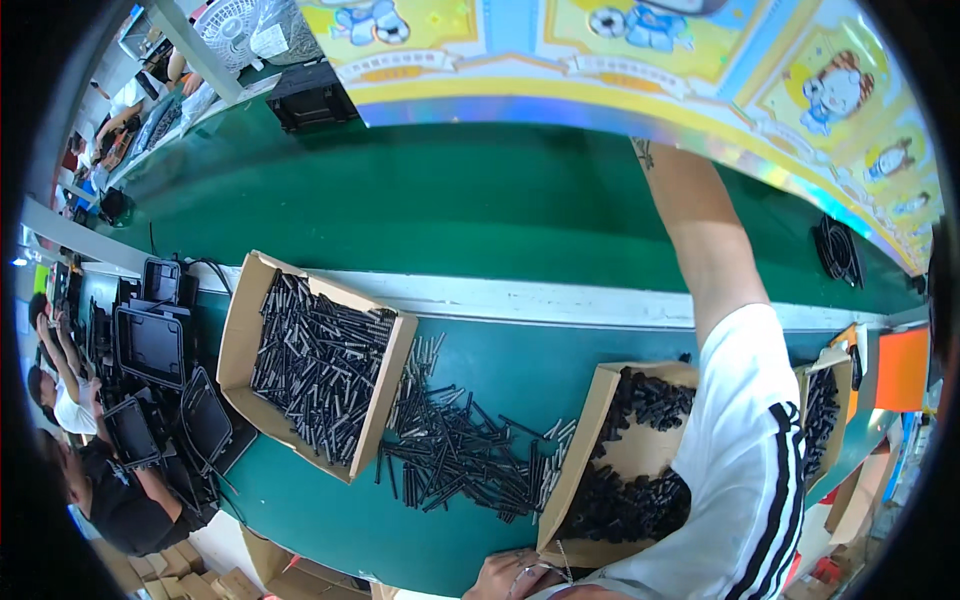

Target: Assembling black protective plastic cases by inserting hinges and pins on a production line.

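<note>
- Looking down on a green work table [450,200] with a pale strip running across its middle.
- Big colourful cartoon-printed panel [640,70], yellow and blue with a shiny silver border, is up at the far edge, slanting down to the right.
- Right arm [700,240] stretches up from a white sleeve with black stripes and meets that panel's lower border; the right hand itself is hidden behind the panel, so I cannot tell how far it is open or whether it grips.
- Left hand [510,575] sits at the near edge of the table, just beside the near-left corner of an open cardboard box [585,440]; fingers look curled, a thin bracelet on the wrist, nothing plainly held, and how tightly it is closed is not clear.
- That box holds heaps of small black parts [640,400] at its far and near ends, bare cardboard between them.
- Second open cardboard box [240,330], left of centre and turned at an angle, is packed with black and grey rods [315,370].
- Loose pile of the same rods [460,455] lies on the table between the two boxes.
- Third, smaller box [830,400] of black parts at the right edge, an orange sheet [903,368] just beyond it.
- Stacked black plastic trays [150,345] at the left edge, other people beside them.
</note>
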